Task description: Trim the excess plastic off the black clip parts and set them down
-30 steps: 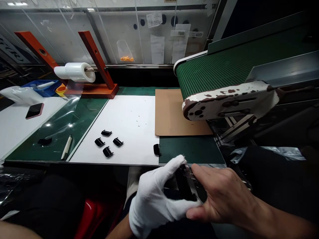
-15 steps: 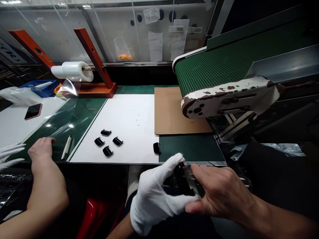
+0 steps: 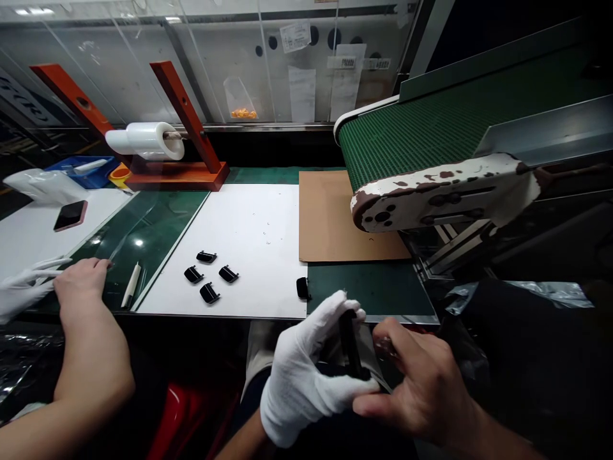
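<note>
The person's left hand (image 3: 301, 377), wearing a white glove, is gripping a slim black part (image 3: 352, 342), thumb at its lower end and fingers at its upper end. The part is sitting between the two hands, just in front of the bench's near edge. The bare right hand (image 3: 426, 383) is curling beside it, thumb and forefinger standing apart; something small and shiny is showing near its fingertips, but I cannot tell whether the hand is holding it.

Beyond the hands, one black piece (image 3: 302, 288) is lying at the right edge of a white sheet (image 3: 253, 217); four similar pieces (image 3: 209, 293) are lying grouped toward the sheet's left side. A brown cardboard sheet (image 3: 325, 217) is resting to the right, with a green conveyor belt (image 3: 407, 140) overhanging it.

To the left, a pale pen-shaped tool (image 3: 131, 284) is lying on a green surface (image 3: 167, 220). Near it, a co-worker's bare hand (image 3: 82, 282) and white-gloved hand (image 3: 26, 291) are resting at the bench's edge. Farther back, a reddish wooden stand (image 3: 182, 176) is holding a roll of clear film (image 3: 151, 140); a phone (image 3: 70, 216) is lying farther left.
</note>
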### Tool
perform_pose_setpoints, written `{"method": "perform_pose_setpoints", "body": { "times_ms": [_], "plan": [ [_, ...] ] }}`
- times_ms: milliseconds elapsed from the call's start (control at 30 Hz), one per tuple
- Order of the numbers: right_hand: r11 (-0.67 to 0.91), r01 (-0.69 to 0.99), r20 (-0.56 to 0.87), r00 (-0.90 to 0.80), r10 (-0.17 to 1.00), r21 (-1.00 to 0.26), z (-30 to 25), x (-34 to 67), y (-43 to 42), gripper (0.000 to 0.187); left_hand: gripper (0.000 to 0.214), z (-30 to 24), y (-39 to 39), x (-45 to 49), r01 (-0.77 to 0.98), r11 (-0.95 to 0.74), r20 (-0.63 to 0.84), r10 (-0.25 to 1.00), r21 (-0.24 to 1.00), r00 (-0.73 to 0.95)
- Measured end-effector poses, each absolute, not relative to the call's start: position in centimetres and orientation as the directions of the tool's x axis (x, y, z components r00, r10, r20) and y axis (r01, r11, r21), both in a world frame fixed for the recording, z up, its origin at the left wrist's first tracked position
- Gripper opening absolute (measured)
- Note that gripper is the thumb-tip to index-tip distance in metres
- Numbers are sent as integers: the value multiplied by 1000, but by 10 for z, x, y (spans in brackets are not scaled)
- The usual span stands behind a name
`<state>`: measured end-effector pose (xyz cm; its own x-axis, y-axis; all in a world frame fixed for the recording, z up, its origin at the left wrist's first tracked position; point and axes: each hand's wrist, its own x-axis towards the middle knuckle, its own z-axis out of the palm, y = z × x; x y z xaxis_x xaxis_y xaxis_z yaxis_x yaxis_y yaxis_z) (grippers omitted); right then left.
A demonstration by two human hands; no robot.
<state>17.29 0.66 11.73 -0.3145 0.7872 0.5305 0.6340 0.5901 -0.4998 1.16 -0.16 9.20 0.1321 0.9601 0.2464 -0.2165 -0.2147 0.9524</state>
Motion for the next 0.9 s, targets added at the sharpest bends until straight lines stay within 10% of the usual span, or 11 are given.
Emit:
{"method": "perform_pose_setpoints", "body": {
  "times_ms": [233, 600, 767, 900],
  "plan": [
    [139, 378, 149, -2, 989, -915, 98, 182, -7, 65, 83, 87, -1, 11, -213, -232, 265, 953, 949, 144],
    [-48, 342, -32, 53, 998, -938, 55, 219, -14, 47, 75, 68, 36, -34, 412, -356, 278, 931, 839, 237],
    [-91, 465, -65, 72, 995, -881, 31, 219, -22, 25, 44, 40, 77, -74, 414, -393, 355, 920, 821, 169],
    [-106, 521, -62, 101, 993, -847, 21, 217, -25, 46, 43, 31, 88, -87, 395, -406, 391, 912, 824, 122]
  ]
}}
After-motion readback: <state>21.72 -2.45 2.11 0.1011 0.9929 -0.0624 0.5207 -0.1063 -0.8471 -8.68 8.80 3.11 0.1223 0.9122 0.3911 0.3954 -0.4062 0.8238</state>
